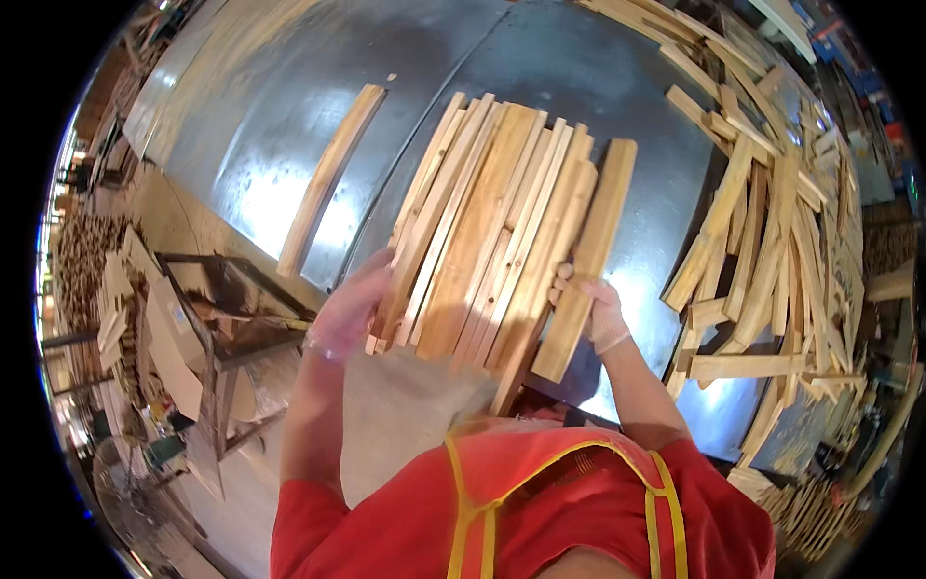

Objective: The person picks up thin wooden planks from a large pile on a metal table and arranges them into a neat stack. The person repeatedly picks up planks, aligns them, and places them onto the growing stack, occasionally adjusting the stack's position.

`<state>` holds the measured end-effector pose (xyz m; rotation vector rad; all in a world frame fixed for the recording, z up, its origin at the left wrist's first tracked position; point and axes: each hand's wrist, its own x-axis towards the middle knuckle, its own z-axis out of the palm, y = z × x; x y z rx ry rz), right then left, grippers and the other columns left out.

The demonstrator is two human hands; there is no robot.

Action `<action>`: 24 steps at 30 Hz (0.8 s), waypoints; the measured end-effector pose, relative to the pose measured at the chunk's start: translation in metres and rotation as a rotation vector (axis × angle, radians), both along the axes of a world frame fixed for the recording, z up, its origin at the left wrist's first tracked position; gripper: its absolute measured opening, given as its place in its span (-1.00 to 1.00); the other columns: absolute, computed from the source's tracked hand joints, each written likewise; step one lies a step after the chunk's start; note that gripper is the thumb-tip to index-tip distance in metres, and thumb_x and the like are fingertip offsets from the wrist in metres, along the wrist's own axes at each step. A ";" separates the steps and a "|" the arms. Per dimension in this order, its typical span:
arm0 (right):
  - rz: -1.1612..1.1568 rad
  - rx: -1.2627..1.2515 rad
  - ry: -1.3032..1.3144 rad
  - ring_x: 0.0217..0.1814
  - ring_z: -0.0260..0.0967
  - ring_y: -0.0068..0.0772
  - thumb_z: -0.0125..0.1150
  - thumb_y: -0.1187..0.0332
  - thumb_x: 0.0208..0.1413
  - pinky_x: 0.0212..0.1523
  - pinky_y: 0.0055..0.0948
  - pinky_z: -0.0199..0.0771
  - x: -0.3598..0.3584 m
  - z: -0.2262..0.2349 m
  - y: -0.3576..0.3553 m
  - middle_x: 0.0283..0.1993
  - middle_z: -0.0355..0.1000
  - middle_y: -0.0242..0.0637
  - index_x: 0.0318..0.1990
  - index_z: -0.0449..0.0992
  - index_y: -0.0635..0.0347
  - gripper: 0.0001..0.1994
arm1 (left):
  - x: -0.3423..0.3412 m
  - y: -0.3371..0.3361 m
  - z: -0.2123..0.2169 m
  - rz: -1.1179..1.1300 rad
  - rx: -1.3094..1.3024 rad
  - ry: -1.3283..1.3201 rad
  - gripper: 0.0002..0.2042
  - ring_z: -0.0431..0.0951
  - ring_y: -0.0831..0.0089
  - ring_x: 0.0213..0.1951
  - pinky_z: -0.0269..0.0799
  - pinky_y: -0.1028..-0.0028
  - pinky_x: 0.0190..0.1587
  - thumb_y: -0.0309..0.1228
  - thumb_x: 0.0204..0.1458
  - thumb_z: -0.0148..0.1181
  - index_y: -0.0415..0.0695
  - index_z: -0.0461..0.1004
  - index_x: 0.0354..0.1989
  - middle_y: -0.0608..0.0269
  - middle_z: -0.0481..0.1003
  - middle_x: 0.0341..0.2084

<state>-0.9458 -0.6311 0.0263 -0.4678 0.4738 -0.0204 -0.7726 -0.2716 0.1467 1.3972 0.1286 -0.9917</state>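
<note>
A row of pale wooden slats lies side by side on the metal table, their near ends jutting over its edge. My left hand rests against the outer left side of this row, fingers stretched along it and somewhat blurred. At the right of the row, my right hand grips a separate wooden board; fingertips show on its left side while the palm is on its right. The part of the hand beneath the board is hidden. Both hands seem to wear thin pale gloves.
A lone wooden strip lies left on the dark metal table. Loose boards are heaped at the right. A metal-framed cart with cardboard stands at lower left, near piled wood.
</note>
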 end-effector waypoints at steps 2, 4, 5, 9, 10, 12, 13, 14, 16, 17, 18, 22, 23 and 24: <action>0.108 0.002 0.017 -0.07 0.57 -0.24 0.57 0.34 -0.06 0.09 -0.16 0.69 0.006 -0.029 -0.016 -0.09 0.56 -0.23 0.15 0.52 0.31 -0.41 | 0.014 -0.039 0.002 -0.265 0.434 -0.228 -0.24 0.67 0.37 -0.22 0.63 0.36 -0.11 -0.30 0.18 0.25 -0.33 0.18 0.55 0.13 0.65 -0.19; 0.170 -0.066 0.026 -0.11 0.56 -0.26 0.58 0.32 -0.05 0.01 -0.16 0.70 0.014 -0.021 -0.020 -0.09 0.55 -0.25 0.23 0.46 0.24 -0.35 | 0.022 -0.061 0.003 -0.376 0.740 -0.304 -0.21 0.65 0.41 -0.27 0.63 0.37 -0.15 -0.38 0.08 0.27 -0.36 0.19 0.52 0.22 0.61 -0.28; 0.127 -0.165 0.092 -0.15 0.55 -0.25 0.55 0.37 -0.05 -0.03 -0.18 0.68 0.011 -0.014 -0.019 -0.13 0.55 -0.23 0.23 0.44 0.32 -0.35 | 0.016 -0.059 0.005 -0.345 0.651 -0.335 -0.23 0.65 0.41 -0.21 0.62 0.38 -0.12 -0.38 0.09 0.27 -0.34 0.21 0.51 0.19 0.61 -0.22; 0.089 -0.528 0.308 -0.19 0.55 -0.22 0.51 0.34 0.00 -0.05 -0.22 0.66 0.007 0.026 0.005 -0.11 0.56 -0.15 0.51 0.12 0.44 -0.06 | -0.038 -0.035 -0.012 -0.183 0.257 -0.363 -0.27 0.64 0.28 0.06 0.64 0.37 0.01 -0.37 0.11 0.33 -0.32 0.28 0.49 -0.01 0.51 0.18; 0.128 -0.608 0.335 -0.15 0.57 -0.17 0.51 0.30 0.02 -0.01 -0.18 0.66 0.012 0.048 0.021 -0.06 0.57 -0.12 0.56 0.04 0.44 0.00 | -0.050 -0.035 -0.029 -0.126 0.141 -0.346 -0.28 0.63 0.21 0.14 0.65 0.35 0.04 -0.38 0.12 0.35 -0.32 0.30 0.48 -0.09 0.46 0.32; 0.372 -0.948 0.463 0.10 0.57 0.05 0.41 0.04 0.12 0.19 -0.15 0.58 0.026 0.080 0.040 0.16 0.55 0.10 0.63 -0.16 0.46 0.12 | -0.064 -0.047 -0.064 -0.382 0.683 -0.928 -0.29 0.56 0.05 0.25 0.57 0.24 0.18 -0.33 0.14 0.37 -0.32 0.30 0.47 -0.14 0.37 0.40; 0.596 -1.198 0.554 0.31 0.55 0.22 0.31 -0.17 0.19 0.35 -0.15 0.50 0.035 0.098 0.047 0.33 0.50 0.28 0.66 -0.29 0.49 0.21 | -0.072 -0.056 -0.073 -0.511 0.954 -1.214 -0.29 0.52 -0.03 0.30 0.54 0.19 0.25 -0.31 0.15 0.37 -0.32 0.30 0.46 -0.17 0.33 0.45; 0.797 -1.263 0.526 0.33 0.53 0.24 0.27 -0.21 0.19 0.37 -0.15 0.49 0.044 0.092 0.049 0.30 0.50 0.35 0.65 -0.25 0.51 0.20 | -0.081 -0.062 -0.078 -0.483 0.943 -1.227 -0.27 0.49 -0.07 0.32 0.50 0.16 0.29 -0.31 0.14 0.39 -0.33 0.29 0.47 -0.18 0.34 0.44; 1.003 -1.368 0.458 0.36 0.50 0.28 0.22 -0.25 0.20 0.39 -0.14 0.48 0.050 0.089 0.058 0.27 0.49 0.43 0.63 -0.21 0.56 0.19 | -0.092 -0.073 -0.081 -0.431 0.922 -1.254 -0.22 0.43 -0.17 0.36 0.42 0.09 0.36 -0.30 0.12 0.42 -0.33 0.26 0.49 -0.21 0.35 0.42; 1.006 -1.417 0.424 0.36 0.50 0.30 0.22 -0.25 0.20 0.39 -0.11 0.47 0.051 0.090 0.067 0.26 0.48 0.46 0.62 -0.21 0.58 0.19 | -0.092 -0.074 -0.082 -0.371 0.843 -1.176 -0.22 0.44 -0.16 0.34 0.40 0.06 0.36 -0.30 0.12 0.42 -0.30 0.26 0.49 -0.18 0.35 0.41; 1.007 -1.467 0.396 0.36 0.49 0.32 0.21 -0.24 0.20 0.39 -0.08 0.47 0.052 0.091 0.073 0.25 0.47 0.48 0.62 -0.20 0.60 0.18 | -0.090 -0.078 -0.084 -0.314 0.758 -1.097 -0.23 0.44 -0.15 0.33 0.38 0.04 0.36 -0.29 0.11 0.42 -0.27 0.25 0.49 -0.15 0.35 0.41; 0.891 -1.241 0.315 0.42 0.43 0.29 0.21 -0.22 0.22 0.43 -0.12 0.42 0.047 0.081 0.092 0.36 0.38 0.51 0.61 -0.21 0.59 0.17 | -0.079 -0.074 -0.095 0.063 0.211 -0.474 -0.15 0.54 0.19 0.15 0.50 0.29 0.20 -0.42 0.10 0.48 -0.29 0.18 0.56 0.04 0.45 0.23; 0.805 -1.230 0.252 0.37 0.47 0.30 0.25 -0.17 0.19 0.39 -0.10 0.46 0.039 0.058 0.093 0.32 0.41 0.51 0.60 -0.22 0.63 0.17 | -0.078 -0.073 -0.097 0.158 0.067 -0.278 -0.13 0.57 0.30 0.10 0.55 0.38 0.14 -0.46 0.10 0.50 -0.31 0.16 0.58 0.10 0.48 0.17; 0.720 -1.216 0.180 0.31 0.51 0.32 0.28 -0.13 0.17 0.34 -0.09 0.51 0.035 0.044 0.093 0.28 0.44 0.51 0.59 -0.22 0.66 0.18 | -0.070 -0.077 -0.086 0.162 0.119 -0.368 -0.14 0.57 0.45 -0.05 0.56 0.48 -0.01 -0.41 0.13 0.49 -0.32 0.16 0.58 0.27 0.51 0.01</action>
